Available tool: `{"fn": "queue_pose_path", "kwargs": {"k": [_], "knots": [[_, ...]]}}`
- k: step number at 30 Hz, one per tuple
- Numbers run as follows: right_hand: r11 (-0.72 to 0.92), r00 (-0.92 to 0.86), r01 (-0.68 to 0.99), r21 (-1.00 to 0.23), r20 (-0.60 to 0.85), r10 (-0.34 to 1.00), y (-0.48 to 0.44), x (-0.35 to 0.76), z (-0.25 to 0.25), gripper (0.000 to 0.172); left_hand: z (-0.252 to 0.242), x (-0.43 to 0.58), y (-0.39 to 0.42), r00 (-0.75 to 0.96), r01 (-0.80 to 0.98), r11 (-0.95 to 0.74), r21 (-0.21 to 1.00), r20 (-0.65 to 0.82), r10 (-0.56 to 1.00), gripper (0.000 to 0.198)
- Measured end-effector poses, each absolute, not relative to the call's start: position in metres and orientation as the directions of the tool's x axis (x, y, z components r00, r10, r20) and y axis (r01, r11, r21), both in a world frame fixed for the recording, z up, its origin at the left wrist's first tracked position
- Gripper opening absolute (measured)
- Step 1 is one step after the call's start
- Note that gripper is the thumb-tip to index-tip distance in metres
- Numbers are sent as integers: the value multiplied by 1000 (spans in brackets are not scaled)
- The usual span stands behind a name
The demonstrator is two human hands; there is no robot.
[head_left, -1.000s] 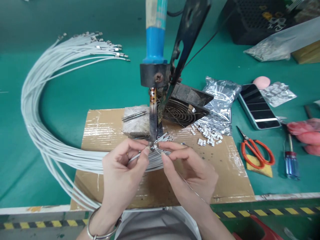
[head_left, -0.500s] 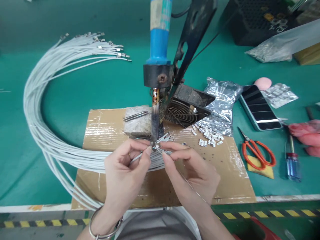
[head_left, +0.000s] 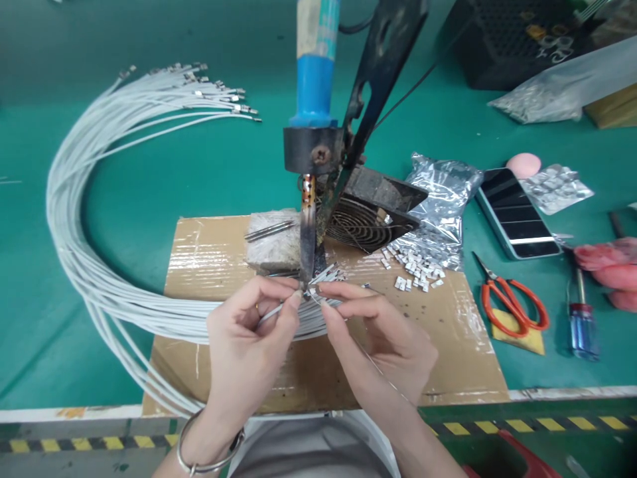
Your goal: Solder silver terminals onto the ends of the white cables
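Note:
A soldering iron (head_left: 314, 89) with a blue handle is clamped tip down in a black metal stand (head_left: 383, 66). My left hand (head_left: 251, 348) pinches a white cable (head_left: 270, 315), its end close against the iron's tip (head_left: 307, 255). From the other side my right hand (head_left: 385, 338) is closed on a thin solder wire (head_left: 381, 373), which trails back across the palm. A small metal connector (head_left: 312, 292) sits between the fingertips of both hands at the tip; which fingers touch it I cannot tell. Beneath the hands runs a thick bundle of white cables (head_left: 62, 199).
Cardboard (head_left: 438, 372) lies under the work, bearing a pale block (head_left: 273, 245) and loose small connectors (head_left: 421, 269). Behind the iron stands a black fan (head_left: 365, 222). To the right are a silvery bag (head_left: 442, 192), a phone (head_left: 517, 212), orange-handled scissors (head_left: 512, 305) and a screwdriver (head_left: 583, 328).
The view has shifted very slightly, so the iron and stand appear a little further left. Both hands keep nearly the same pose at the tip.

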State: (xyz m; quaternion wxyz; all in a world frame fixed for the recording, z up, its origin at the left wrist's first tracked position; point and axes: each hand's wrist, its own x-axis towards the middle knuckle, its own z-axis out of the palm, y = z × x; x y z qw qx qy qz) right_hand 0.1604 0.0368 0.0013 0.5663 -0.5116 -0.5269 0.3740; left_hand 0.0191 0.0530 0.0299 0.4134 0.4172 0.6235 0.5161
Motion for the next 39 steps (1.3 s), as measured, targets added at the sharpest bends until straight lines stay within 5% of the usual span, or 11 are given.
{"fn": "queue_pose_path", "kwargs": {"k": [39], "knots": [[210,145,89,-974,222,964,37,160,0,22,26,14,51,-279,101,136,986,-103,955,17]]}}
